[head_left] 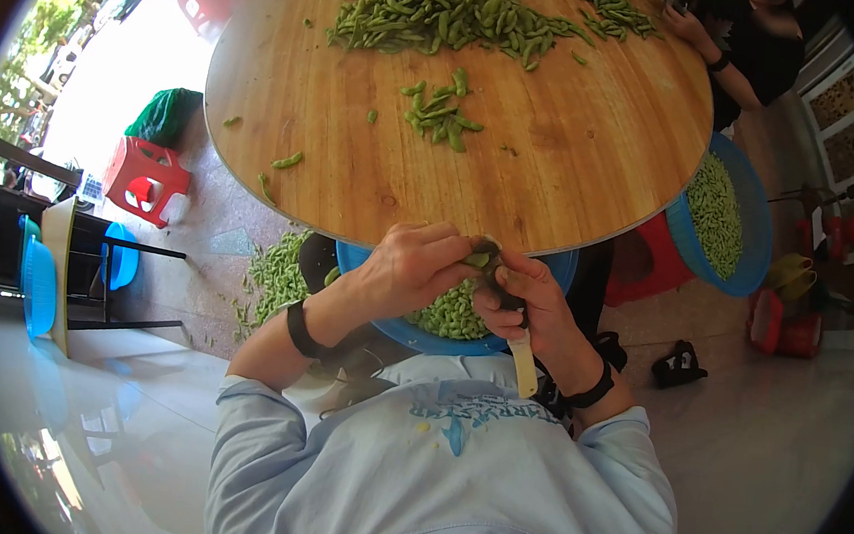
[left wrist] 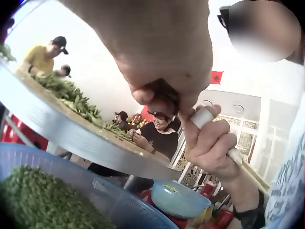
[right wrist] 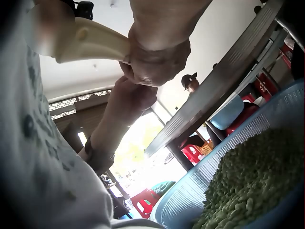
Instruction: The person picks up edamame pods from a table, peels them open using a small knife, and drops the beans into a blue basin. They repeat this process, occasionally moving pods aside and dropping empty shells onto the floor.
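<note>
Just below the near edge of the round table, both hands meet over a blue basket of shelled green beans. In the head view my left hand [head_left: 409, 264] pinches a green bean pod [head_left: 476, 259] between thumb and fingers. My right hand [head_left: 535, 301] grips a tool with a cream handle [head_left: 522, 365] that points back toward my shirt; its working end is hidden among the fingers. A white wrap [left wrist: 202, 118] covers one finger of the right hand in the left wrist view. The basket [right wrist: 183, 198] with the shelled beans [right wrist: 238, 191] shows below in the right wrist view.
Unshelled pods [head_left: 437, 12] heap on the wooden table [head_left: 309, 107], with a small pile [head_left: 441, 118] nearer me. Pods or shells [head_left: 281, 276] litter the floor at left. A second blue basket [head_left: 751, 232] of beans stands right. Another person [head_left: 755, 52] sits across the table.
</note>
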A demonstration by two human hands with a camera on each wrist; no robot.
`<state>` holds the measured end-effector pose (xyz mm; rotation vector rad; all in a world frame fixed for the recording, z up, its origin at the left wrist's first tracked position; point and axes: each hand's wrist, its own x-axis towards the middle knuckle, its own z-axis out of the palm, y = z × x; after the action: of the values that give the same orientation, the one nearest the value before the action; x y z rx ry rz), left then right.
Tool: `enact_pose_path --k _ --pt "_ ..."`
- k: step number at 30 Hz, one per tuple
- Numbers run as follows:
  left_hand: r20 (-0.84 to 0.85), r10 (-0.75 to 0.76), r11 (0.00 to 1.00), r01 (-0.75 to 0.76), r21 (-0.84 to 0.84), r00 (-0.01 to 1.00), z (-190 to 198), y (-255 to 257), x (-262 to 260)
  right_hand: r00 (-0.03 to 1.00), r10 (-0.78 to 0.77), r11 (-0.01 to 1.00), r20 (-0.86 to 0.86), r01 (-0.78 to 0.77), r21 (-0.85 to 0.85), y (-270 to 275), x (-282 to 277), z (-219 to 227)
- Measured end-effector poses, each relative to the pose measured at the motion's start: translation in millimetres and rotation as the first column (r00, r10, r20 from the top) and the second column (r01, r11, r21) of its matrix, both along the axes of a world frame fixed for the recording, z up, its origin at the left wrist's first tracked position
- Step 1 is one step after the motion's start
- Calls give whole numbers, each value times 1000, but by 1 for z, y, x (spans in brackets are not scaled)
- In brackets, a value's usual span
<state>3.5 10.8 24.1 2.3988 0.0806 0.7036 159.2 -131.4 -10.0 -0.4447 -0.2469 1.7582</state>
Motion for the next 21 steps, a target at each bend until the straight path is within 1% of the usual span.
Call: enact_pose_path --k 1,3,4,6,7,8,9,10,11,12,13,14,15,16,18,19,20,21 --pt "-1 2 1000 -2 1 1000 2 0 0 1000 2 1000 -1 -2 1 -1 0 0" --pt "-29 -70 984 64 -164 997 6 1 2 1000 -5 1000 -10 5 14 -1 0 1" --pt "-31 -69 984 63 -165 997 5 1 3 1000 -4 1000 -12 4 14 -1 0 1" --pt "-11 -76 942 68 -329 997 3 1 4 1000 -25 999 -6 25 25 -1 0 3" --pt "-12 -76 943 68 -327 997 2 -1 4 1000 -25 999 -7 25 28 0 1 5" --pt "-78 -83 725 6 -689 994 1 -4 4 999 -35 999 26 35 11 -1 2 8" --pt "-135 -115 375 -82 -923 984 0 -7 4 997 -43 999 59 44 -8 -1 3 10" --pt "-134 -114 374 -82 -924 984 -2 -7 4 997 -42 999 60 43 -9 -1 6 8" --pt "-171 -155 186 -141 -972 973 -3 -7 5 996 -29 1000 79 30 -1 -1 12 5" --pt "-198 -200 -7 -203 -979 960 -6 -6 5 995 -15 1000 98 14 7 0 14 3" --pt "-198 -195 -9 -204 -979 961 -10 -6 5 995 -10 1000 97 9 6 0 14 4" --pt "-212 -194 34 -209 -977 958 -16 -6 5 932 -80 996 354 63 58 -2 13 5" --pt "-224 -194 76 -213 -974 955 -17 -7 6 798 -154 987 583 101 122 -3 12 5" --pt "-224 -196 73 -214 -974 955 -16 -8 6 798 -152 988 583 102 119 -3 13 4" --pt "-190 -237 246 -130 -961 953 -9 -9 5 704 -249 968 665 186 166 -2 12 0" --pt "-190 -237 247 -130 -960 953 -10 -9 5 704 -250 968 665 186 167 -1 10 -1" --pt "-224 -216 366 -134 -921 950 -12 -10 5 532 -307 949 789 234 212 -1 6 -2" --pt "-257 -191 478 -139 -867 947 -14 -13 5 337 -347 926 875 272 262 -1 2 -2"
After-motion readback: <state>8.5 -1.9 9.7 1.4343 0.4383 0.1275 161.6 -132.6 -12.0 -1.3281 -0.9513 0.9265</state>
